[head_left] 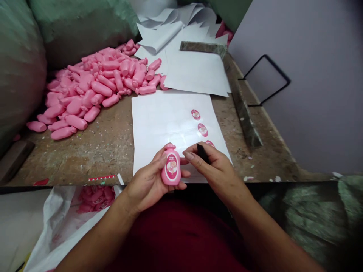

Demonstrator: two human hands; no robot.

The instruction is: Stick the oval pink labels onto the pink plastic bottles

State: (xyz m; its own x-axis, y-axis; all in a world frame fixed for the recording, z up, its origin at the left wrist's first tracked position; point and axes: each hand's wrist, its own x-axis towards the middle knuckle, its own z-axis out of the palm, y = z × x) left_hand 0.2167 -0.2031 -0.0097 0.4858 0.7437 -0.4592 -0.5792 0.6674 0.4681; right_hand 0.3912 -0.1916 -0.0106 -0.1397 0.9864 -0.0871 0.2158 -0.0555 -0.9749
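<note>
A small pink bottle (178, 165) with an oval label (171, 168) on its front stands upright in my left hand (150, 175), whose fingers wrap round it from behind. Close by on the right, my right hand (217, 166) is closed on a thin black tool (203, 154); its kind is not clear, and much of it is hidden in the palm. The right thumb and forefinger come near the bottle's side. Beneath both hands lies a white label sheet (159, 121) with a few oval stickers (195, 115) along its right side.
A heap of pink bottles (102, 87) covers the table's (113, 151) left part. White sheets (195, 71) are piled at the back, with a metal bar (202, 47) across them. Below the front edge hangs a white bag (48, 226) with labelled bottles. Large sacks (82, 30) stand behind.
</note>
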